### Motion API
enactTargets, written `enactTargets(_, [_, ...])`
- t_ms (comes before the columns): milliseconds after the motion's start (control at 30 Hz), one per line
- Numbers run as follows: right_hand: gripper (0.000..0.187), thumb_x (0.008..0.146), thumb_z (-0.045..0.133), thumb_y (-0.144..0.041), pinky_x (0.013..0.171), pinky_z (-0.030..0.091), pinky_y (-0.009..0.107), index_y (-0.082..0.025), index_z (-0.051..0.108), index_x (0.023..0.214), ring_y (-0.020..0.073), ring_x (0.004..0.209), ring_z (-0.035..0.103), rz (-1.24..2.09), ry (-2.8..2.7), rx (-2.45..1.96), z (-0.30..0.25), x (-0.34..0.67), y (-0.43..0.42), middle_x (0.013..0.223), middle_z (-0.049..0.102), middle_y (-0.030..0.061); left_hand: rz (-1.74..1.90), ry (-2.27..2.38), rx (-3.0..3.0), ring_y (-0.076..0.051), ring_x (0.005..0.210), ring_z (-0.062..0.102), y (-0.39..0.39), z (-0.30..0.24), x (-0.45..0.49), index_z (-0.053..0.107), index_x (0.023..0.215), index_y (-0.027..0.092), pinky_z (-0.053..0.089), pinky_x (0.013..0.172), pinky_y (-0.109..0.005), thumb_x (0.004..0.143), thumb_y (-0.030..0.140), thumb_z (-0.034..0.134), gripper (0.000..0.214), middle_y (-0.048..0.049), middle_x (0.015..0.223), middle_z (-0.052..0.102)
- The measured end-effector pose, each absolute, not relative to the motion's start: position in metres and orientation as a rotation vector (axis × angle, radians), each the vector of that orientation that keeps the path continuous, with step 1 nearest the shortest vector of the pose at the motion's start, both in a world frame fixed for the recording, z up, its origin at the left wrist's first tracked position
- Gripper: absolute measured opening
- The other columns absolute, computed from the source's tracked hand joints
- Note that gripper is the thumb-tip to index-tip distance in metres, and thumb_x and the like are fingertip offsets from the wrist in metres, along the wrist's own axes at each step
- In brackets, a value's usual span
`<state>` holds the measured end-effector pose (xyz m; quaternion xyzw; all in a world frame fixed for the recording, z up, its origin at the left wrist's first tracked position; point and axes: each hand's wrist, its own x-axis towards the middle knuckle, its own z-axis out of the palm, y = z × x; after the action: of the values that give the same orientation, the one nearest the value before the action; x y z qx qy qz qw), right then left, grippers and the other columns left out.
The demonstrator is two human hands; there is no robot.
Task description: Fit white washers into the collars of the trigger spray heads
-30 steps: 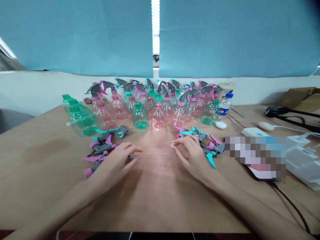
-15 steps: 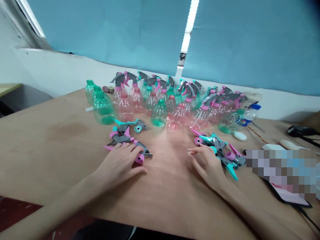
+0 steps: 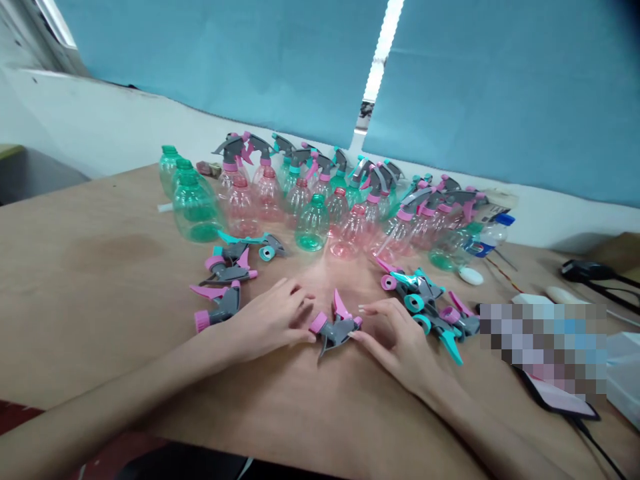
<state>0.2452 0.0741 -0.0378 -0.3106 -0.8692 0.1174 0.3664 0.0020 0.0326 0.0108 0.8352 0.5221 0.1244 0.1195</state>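
Observation:
A grey trigger spray head [image 3: 338, 331] with a pink trigger, collar and nozzle lies low over the table between my two hands. The thumb and fingers of my left hand [image 3: 273, 317] close around its pink collar end. At the nozzle end, my right hand [image 3: 400, 337] pinches it between thumb and fingertips. Beside my left wrist rests another pink-and-grey spray head [image 3: 223, 307], with a few more heads behind it. To the right of my right hand is a pile of turquoise and pink spray heads [image 3: 425, 293].
Open-necked green bottles [image 3: 197, 210] and pink bottles [image 3: 243, 207] stand across the back, among several fitted with spray heads. A water bottle [image 3: 493, 237] with a blue cap leans at the right. A phone-like device [image 3: 565, 400], partly pixelated, and a cable lie at the right.
My left hand has moved right from the left pile, bringing a pink-and-grey spray head to the middle. My right hand has shifted slightly left and now meets its nozzle end.

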Motion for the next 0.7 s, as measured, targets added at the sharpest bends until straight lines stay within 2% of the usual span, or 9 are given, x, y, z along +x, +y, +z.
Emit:
enactTargets(100, [0.035,0.081,0.066,-0.041,0.076,0.052,0.039,-0.019,0.055,0.106,0.0244,0.091,0.062,0.369,-2.256,-0.876,-0.036,0.241,0.07,0.097,0.063,0.0084,0.449,1.485,2.39,-0.024,0.098,0.052,0.034,0.0,0.002,0.062,0.106,0.02,0.041,0.083,-0.034,0.083,0.037,0.063,0.029,-0.0056,0.101,0.057])
enactTargets(200, [0.042,0.078,0.068,-0.043,0.079,0.052,0.041,-0.02,0.054,0.111,0.0259,0.093,0.061,0.427,-2.306,-0.948,-0.038,0.237,0.067,0.101,0.063,0.0089,0.585,1.376,2.216,-0.023,0.099,0.053,0.039,-0.008,0.004,0.061,0.103,0.021,0.042,0.086,-0.034,0.083,0.037,0.063,0.026,-0.0041,0.101,0.058])
enactTargets(400, [0.047,0.087,0.058,-0.029,0.096,0.046,0.042,-0.022,0.042,0.131,0.0244,0.115,0.053,0.524,-2.373,-0.912,-0.046,0.235,0.07,0.125,0.055,0.0097,0.865,1.139,1.641,-0.018,0.092,0.061,0.05,-0.011,0.019,0.055,0.102,0.018,0.049,0.079,-0.031,0.08,0.028,0.067,0.027,-0.0027,0.1,0.063])
enactTargets(533, [0.048,0.088,0.054,-0.023,0.099,0.044,0.043,-0.022,0.039,0.134,0.0245,0.118,0.051,0.532,-2.39,-0.854,-0.047,0.235,0.073,0.129,0.053,0.0104,0.883,1.185,1.696,-0.016,0.082,0.062,0.048,-0.012,0.037,0.061,0.098,0.018,0.049,0.073,-0.028,0.076,0.026,0.072,0.026,-0.0008,0.092,0.065])
enactTargets(700, [0.053,0.087,0.058,-0.028,0.098,0.046,0.042,-0.021,0.037,0.135,0.0244,0.117,0.052,0.625,-2.345,-0.851,-0.045,0.234,0.071,0.129,0.055,0.0096,0.955,1.289,1.945,-0.015,0.083,0.06,0.044,-0.016,0.048,0.063,0.1,0.02,0.049,0.074,-0.028,0.08,0.021,0.067,0.021,-0.002,0.1,0.062])
